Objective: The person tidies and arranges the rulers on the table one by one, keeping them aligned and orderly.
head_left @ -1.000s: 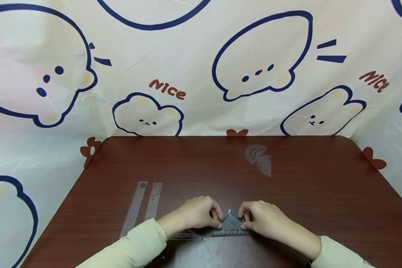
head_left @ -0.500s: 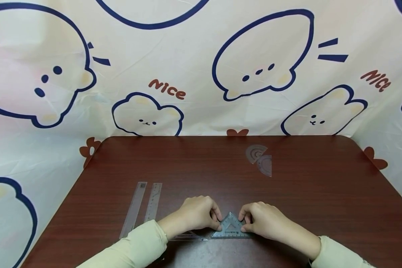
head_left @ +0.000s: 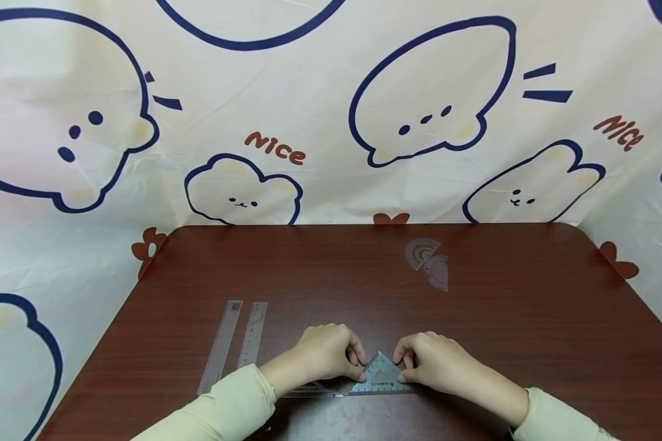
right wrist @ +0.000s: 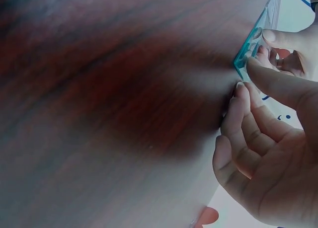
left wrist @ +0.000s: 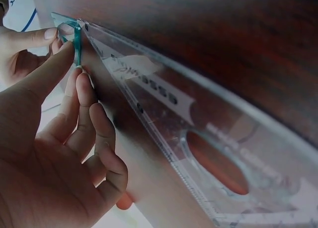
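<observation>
Both hands meet at a small clear, bluish set square (head_left: 384, 386), its point facing away and its long scaled edge toward me. My left hand (head_left: 325, 350) pinches its left slanting side between thumb and fingers. On the opposite slanting side my right hand (head_left: 438, 362) has the same pinch. In the right wrist view the small set square shows as a teal-edged strip (right wrist: 247, 48) at the thumb tip. A larger clear set square (left wrist: 164, 96) lies on the table beside my left hand, mostly hidden under that forearm in the head view.
Two clear straight rulers, a wider ruler (head_left: 220, 346) and a narrower ruler (head_left: 252, 334), lie side by side on the left. Farther back are two clear protractors, one (head_left: 419, 251) close against the other (head_left: 437, 272). A printed cloth (head_left: 331, 110) surrounds the brown table (head_left: 529, 294).
The small set square's point has come slightly toward me and its face looks flatter and brighter. Both hands keep their pinch and have barely moved.
</observation>
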Demonstrator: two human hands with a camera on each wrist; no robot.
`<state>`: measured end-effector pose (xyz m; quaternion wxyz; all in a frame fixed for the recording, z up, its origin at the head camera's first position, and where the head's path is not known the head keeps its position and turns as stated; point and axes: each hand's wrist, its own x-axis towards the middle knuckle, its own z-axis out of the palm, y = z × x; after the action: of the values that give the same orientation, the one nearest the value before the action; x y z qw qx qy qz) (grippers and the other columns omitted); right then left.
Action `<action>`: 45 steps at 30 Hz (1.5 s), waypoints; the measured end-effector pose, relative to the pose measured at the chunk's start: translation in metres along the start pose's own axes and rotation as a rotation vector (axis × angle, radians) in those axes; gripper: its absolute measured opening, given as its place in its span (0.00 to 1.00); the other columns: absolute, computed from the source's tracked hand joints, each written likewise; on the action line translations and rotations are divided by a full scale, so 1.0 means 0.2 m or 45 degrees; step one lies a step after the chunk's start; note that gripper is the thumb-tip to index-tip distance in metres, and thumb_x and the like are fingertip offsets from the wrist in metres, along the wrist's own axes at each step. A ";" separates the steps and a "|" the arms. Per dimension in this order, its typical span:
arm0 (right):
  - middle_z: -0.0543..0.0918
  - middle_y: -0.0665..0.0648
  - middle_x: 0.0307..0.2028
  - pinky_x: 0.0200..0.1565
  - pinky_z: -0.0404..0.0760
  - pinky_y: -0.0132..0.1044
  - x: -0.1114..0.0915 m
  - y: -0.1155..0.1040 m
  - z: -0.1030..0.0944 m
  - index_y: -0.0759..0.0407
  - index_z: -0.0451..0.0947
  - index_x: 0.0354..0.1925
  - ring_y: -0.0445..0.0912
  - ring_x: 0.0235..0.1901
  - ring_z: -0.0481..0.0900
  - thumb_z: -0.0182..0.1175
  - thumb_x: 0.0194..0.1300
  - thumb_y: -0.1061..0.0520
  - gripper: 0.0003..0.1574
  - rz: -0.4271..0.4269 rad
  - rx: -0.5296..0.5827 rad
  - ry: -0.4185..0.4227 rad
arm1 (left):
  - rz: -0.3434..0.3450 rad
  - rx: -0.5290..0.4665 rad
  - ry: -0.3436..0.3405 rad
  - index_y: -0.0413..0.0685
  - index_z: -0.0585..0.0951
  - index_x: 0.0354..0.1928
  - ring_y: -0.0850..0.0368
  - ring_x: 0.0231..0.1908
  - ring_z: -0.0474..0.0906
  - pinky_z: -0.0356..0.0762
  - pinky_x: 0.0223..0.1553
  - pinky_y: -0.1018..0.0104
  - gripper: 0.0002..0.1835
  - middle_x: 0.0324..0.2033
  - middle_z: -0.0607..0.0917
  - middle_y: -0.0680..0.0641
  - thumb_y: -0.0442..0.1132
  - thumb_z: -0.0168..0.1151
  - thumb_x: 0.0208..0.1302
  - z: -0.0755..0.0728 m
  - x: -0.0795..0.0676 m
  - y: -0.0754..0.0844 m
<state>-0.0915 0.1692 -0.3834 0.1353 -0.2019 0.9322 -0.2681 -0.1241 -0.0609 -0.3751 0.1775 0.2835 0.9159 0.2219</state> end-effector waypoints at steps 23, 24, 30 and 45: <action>0.72 0.35 0.21 0.27 0.70 0.34 -0.04 0.00 0.03 0.47 0.82 0.34 0.32 0.22 0.68 0.77 0.51 0.54 0.14 0.000 -0.002 0.006 | -0.010 -0.028 0.038 0.66 0.85 0.28 0.74 0.24 0.72 0.71 0.33 0.62 0.07 0.20 0.78 0.69 0.52 0.76 0.52 0.05 -0.02 0.00; 0.73 0.36 0.21 0.27 0.70 0.34 -0.04 0.00 0.03 0.47 0.82 0.35 0.32 0.22 0.69 0.77 0.51 0.54 0.14 0.004 0.008 0.004 | -0.011 -0.032 0.049 0.66 0.86 0.28 0.74 0.24 0.72 0.71 0.32 0.62 0.07 0.21 0.78 0.69 0.52 0.76 0.53 0.05 -0.02 0.00; 0.74 0.37 0.22 0.24 0.70 0.33 -0.03 0.00 -0.01 0.49 0.82 0.36 0.33 0.20 0.69 0.76 0.54 0.54 0.13 0.012 0.028 0.049 | 0.017 -0.065 0.104 0.64 0.86 0.32 0.73 0.24 0.72 0.71 0.32 0.64 0.03 0.22 0.79 0.70 0.49 0.72 0.59 0.03 0.02 0.00; 0.75 0.38 0.23 0.24 0.68 0.33 0.01 0.03 -0.09 0.51 0.83 0.37 0.34 0.19 0.68 0.73 0.57 0.57 0.10 0.032 -0.012 0.171 | 0.014 -0.069 0.165 0.61 0.86 0.38 0.66 0.22 0.73 0.71 0.29 0.62 0.04 0.21 0.81 0.62 0.47 0.64 0.69 -0.06 0.16 0.01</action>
<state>-0.1023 0.1802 -0.3719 0.0746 -0.1723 0.9430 -0.2748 -0.1535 -0.0448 -0.3701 0.1240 0.2688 0.9175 0.2655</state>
